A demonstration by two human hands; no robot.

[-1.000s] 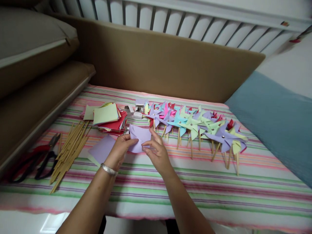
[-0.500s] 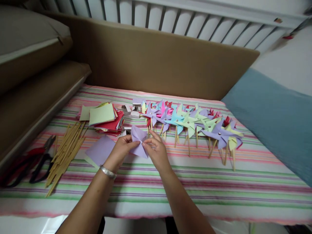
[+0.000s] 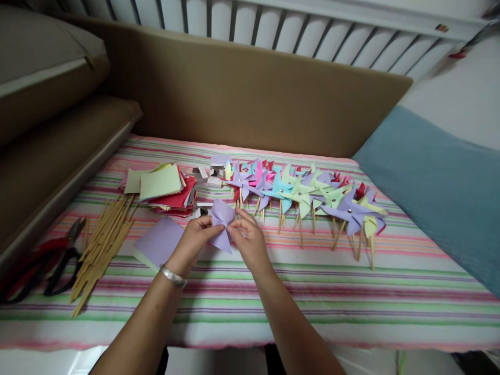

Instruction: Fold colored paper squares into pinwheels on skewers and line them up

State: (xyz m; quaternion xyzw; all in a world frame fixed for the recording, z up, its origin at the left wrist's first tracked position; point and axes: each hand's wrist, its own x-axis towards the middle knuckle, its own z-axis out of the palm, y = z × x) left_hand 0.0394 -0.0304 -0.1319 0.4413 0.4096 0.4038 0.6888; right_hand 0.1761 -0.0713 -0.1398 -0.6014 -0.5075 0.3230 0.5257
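Between my two hands is a purple paper pinwheel [image 3: 222,212], its corners bent in toward the middle. My left hand [image 3: 198,235] pinches it from the left, thumb on the centre. From the right, my right hand [image 3: 248,238] pinches the folded paper near the centre with thumb and finger. Whether a pin sits between the fingertips is hidden. Left of my left hand lies a flat purple paper sheet [image 3: 159,240] with a pale green edge below it. Beyond my hands stand small open boxes [image 3: 214,174].
Finished pinwheels [image 3: 300,194] on sticks lie in a row at the right. A stack of coloured paper [image 3: 161,183], loose wooden sticks [image 3: 102,250] and scissors [image 3: 64,263] are at the left. A brown padded board [image 3: 250,99] closes off the back of the striped cloth [image 3: 332,312].
The purple paper's corners are drawn further in, its upper part now more rounded. My right fingers have closed in on the centre. The view has shifted slightly.
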